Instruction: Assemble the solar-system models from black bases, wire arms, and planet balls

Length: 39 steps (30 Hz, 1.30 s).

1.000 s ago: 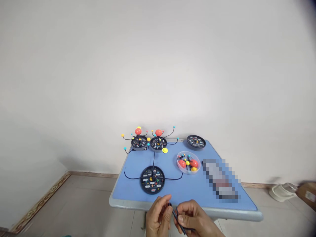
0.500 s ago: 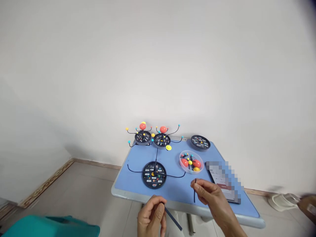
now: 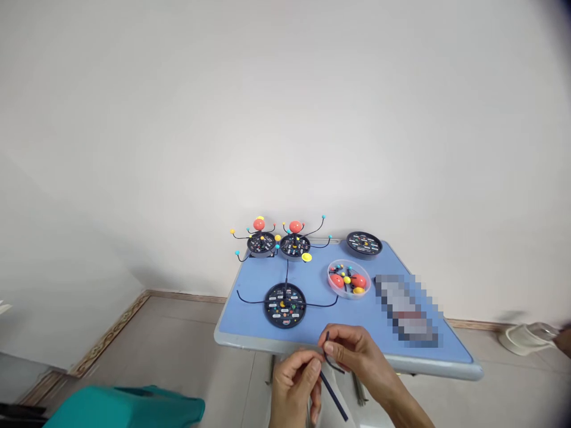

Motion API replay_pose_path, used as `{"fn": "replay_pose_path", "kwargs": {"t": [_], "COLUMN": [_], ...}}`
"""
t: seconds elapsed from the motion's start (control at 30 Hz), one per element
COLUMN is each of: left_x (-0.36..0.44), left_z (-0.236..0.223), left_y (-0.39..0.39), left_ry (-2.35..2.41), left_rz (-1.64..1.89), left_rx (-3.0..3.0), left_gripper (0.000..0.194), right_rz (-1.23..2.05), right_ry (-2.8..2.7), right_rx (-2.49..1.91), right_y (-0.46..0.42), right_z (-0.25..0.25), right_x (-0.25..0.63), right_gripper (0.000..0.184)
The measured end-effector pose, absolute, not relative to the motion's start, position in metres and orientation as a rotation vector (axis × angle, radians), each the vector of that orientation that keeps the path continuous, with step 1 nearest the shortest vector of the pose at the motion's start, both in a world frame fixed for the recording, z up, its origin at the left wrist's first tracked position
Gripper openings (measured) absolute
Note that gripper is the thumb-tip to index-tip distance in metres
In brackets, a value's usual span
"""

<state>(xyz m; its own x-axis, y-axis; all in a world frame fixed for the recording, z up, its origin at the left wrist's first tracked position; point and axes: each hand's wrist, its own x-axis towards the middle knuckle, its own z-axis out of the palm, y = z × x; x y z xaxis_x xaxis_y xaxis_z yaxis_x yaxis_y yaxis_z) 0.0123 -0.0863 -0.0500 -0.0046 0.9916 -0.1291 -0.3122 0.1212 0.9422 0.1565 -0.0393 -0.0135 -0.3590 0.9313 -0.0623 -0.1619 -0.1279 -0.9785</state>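
Left hand point(image 3: 294, 386) pinching one dark rod point(image 3: 333, 396), long axis slanting toward lower right; right hand point(image 3: 354, 351), fingertips pinching one bent black wire point(image 3: 335, 366) just above.

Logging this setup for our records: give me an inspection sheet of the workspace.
surface: blue table with a grey rim.
job's things: two planet models with red balls on wire arms at the back; black base with long wire arms in front; armless black base back right; clear round tray holding red and yellow balls and wires.
clutter: yellow disc; pixelated flat object, unreadable.
grips: left hand on dark rod; right hand pinching thin bent black wire.
cables: nothing seen.
surroundings: white wall, tiled floor, teal item, white object.
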Motion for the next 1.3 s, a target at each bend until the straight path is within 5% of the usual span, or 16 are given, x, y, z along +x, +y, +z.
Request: {"fn": "replay_pose_path", "kwargs": {"t": [0.4,0.83,1.3], "left_x": [-0.007,-0.019,-0.009], "left_z": [-0.059,-0.061,-0.079], "left_y": [-0.091,-0.098,-0.092], "left_ry": [1.048,1.204,1.193], "left_rz": [1.240,1.592,1.530], "left_rx": [0.860,0.718,0.538], "left_gripper": [0.051,0.046,0.057], "right_rz": [1.633,1.634,1.277], "right_ry": [-1.464,-1.326,-1.063], "right_rx": [-0.863,-0.972,-1.134], "right_y": [-0.039,-0.073,-0.086], "right_z": [-0.022,-0.050,-0.092], "right_x": [0.133,0.131,0.099], "right_gripper": [0.029,0.050,0.045]}}
